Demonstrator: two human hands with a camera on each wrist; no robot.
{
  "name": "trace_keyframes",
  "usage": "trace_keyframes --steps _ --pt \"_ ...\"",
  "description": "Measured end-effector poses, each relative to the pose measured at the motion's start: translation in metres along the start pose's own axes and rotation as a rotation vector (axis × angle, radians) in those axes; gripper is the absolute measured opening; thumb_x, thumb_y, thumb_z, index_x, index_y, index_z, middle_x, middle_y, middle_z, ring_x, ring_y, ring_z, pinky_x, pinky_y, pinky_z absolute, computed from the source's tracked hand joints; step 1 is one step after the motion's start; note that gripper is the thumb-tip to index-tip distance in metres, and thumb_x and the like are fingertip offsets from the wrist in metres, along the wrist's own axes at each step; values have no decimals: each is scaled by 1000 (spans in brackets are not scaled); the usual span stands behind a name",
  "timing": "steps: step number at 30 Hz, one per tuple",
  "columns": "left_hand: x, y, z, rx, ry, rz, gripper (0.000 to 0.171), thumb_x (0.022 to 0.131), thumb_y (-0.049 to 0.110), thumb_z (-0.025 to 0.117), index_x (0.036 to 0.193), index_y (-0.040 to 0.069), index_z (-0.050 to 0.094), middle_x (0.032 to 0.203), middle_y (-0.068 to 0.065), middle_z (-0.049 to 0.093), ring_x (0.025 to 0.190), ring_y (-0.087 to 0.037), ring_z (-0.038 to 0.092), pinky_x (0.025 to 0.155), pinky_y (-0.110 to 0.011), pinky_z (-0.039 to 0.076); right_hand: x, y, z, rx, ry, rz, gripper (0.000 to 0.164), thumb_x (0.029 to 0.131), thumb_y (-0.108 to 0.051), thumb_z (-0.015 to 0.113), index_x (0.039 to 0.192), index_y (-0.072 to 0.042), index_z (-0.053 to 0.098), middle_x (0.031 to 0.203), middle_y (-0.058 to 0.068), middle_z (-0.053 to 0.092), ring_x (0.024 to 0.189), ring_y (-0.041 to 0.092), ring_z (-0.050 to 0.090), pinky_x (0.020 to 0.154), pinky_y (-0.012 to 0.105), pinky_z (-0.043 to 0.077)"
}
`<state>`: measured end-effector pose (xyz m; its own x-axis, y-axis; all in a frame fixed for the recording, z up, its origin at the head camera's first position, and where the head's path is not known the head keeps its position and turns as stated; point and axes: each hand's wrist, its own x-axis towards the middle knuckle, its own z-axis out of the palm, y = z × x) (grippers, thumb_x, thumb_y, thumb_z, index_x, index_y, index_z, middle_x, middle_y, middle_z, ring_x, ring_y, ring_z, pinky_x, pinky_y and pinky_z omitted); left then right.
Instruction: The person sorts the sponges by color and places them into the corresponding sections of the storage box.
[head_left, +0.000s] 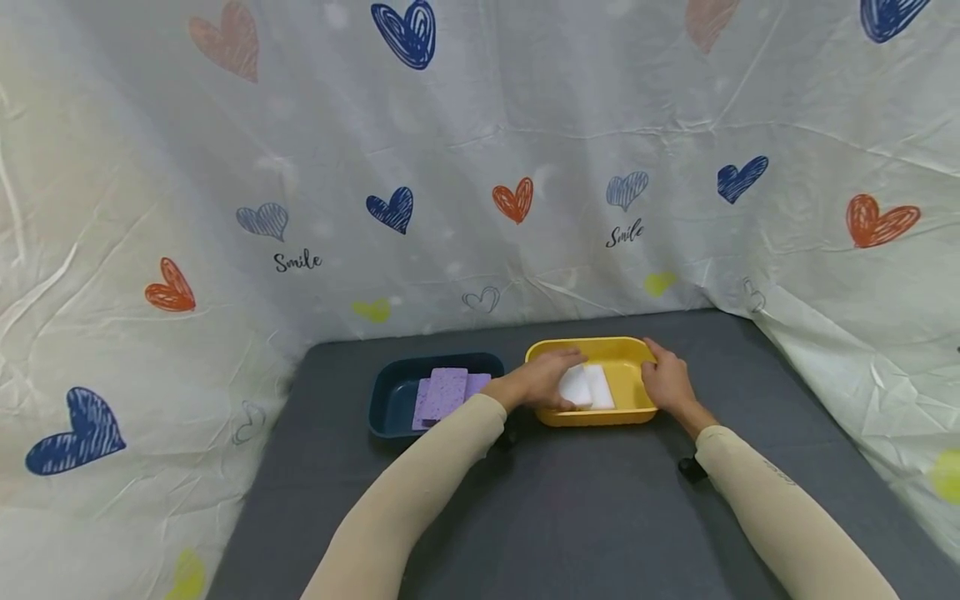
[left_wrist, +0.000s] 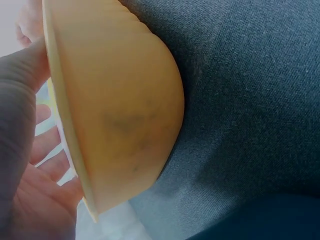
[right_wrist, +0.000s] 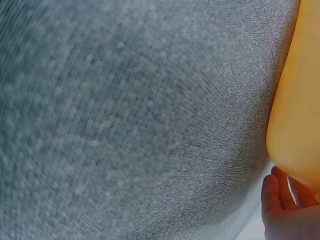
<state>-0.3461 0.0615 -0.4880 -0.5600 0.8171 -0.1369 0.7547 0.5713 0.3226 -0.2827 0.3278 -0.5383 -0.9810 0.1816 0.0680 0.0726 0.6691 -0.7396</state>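
My left hand point(head_left: 542, 379) reaches over the left end of a yellow tray point(head_left: 592, 419), its thumb near the front rim and its fingers toward the back. Between thumb and fingers it holds a white sponge point(head_left: 576, 387), partly hidden by the hand. Right beside that lies another white sponge point(head_left: 600, 387) in the tray. My right hand point(head_left: 667, 379) grips the tray's right end, thumb inside the rim; its other fingers point(right_wrist: 271, 197) show against the outer wall in the right wrist view. The tray's outer side point(left_wrist: 120, 100) fills much of the left wrist view.
Left of the yellow tray stands a dark blue tray point(head_left: 390, 404) with several purple sponges point(head_left: 447, 393) inside, partly behind the left forearm. Both trays rest on a dark grey tabletop point(head_left: 585, 517). A white curtain point(head_left: 450, 275) printed with hearts surrounds the back and sides.
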Motion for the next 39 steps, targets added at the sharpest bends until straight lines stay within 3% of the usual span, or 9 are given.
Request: trace_keyframes --steps 5,16,27,36,39 --pt "2 -1 3 22 -7 4 88 98 37 84 169 10 41 177 -13 37 165 -29 35 135 -42 31 -1 1 0 28 -12 -3 63 106 -9 37 169 2 36 56 3 49 44 16 35 46 30 40" --pt "3 -2 4 -11 0 26 90 98 33 85 170 8 38 178 -13 37 165 -30 36 134 -43 32 0 3 1 26 -9 -6 62 107 -8 37 169 1 36 55 2 49 43 15 35 45 30 39" --pt "5 -4 10 -54 21 19 96 97 34 86 173 14 32 179 -10 35 165 -30 35 134 -45 33 0 1 1 25 -7 -1 62 107 -9 38 169 1 36 58 4 51 45 16 37 48 30 40" --pt "1 -12 8 -70 116 28 89 97 38 85 169 9 41 170 -11 49 156 -27 49 132 -41 37 0 -1 0 25 1 3 62 107 -7 38 168 2 37 57 3 49 45 16 38 47 30 40" --pt "-2 -12 8 -57 145 42 84 100 37 82 167 6 42 169 -12 50 156 -27 50 131 -41 38 -1 -1 0 18 -3 11 62 107 -7 38 169 2 36 62 10 54 46 16 39 49 30 41"
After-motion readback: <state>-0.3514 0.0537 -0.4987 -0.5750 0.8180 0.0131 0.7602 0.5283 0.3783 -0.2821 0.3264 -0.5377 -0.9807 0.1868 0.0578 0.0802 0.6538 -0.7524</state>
